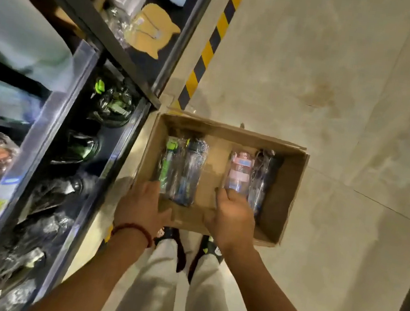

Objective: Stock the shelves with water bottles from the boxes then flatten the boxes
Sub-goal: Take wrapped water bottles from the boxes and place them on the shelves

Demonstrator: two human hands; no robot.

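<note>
We are reaching both hands into the open box point(282, 196). Our left hand point(141, 205) is touching the green bottle point(167, 163); our right hand point(234, 215) is gripping the pink bottle point(238, 172)

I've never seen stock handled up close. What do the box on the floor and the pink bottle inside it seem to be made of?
The box looks like plain brown cardboard: matte, with thin walls and raw flap edges. The pink bottle seems to be clear tinted plastic, apparently in a glossy see-through wrapper, judging by the crinkled highlights. The right hand grips its base.
</note>
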